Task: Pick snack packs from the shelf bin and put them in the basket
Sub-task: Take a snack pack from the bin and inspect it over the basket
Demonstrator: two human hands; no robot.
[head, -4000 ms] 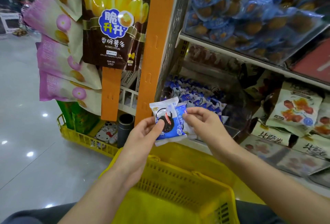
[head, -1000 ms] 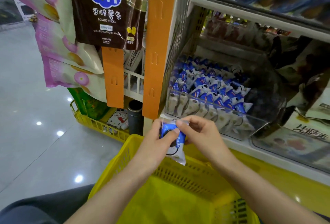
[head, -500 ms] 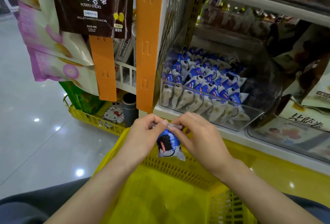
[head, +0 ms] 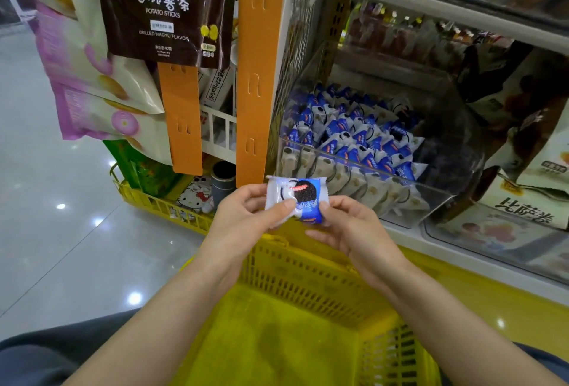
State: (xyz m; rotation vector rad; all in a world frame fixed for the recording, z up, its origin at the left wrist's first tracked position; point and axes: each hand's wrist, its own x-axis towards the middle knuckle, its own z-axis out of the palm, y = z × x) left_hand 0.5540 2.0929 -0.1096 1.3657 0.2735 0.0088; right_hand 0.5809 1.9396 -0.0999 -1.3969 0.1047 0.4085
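Two hands: left hand [head: 246, 216] and right hand [head: 348, 225] each pinch one side of the snack pack [head: 300, 197], held above the basket [head: 308, 274] rim.
Handling: likely light, slick film, brittle biscuit inside.
Hold: sealed side edges, gently.
Shelf bin [head: 409, 200]: just behind, well stocked.

- The snack pack [head: 300, 197] is small, white on its left half and blue on its right, with a dark sandwich cookie printed on the front. It faces the camera, pinched at its sides by the left hand [head: 246, 216] and right hand [head: 351, 225], above the basket's far rim.
- The shelf bin [head: 369, 168] is clear plastic and sits on the shelf, filled with rows of matching blue-and-white packs [head: 354, 136].
- The basket [head: 308, 271] is yellow slotted plastic, below the hands.
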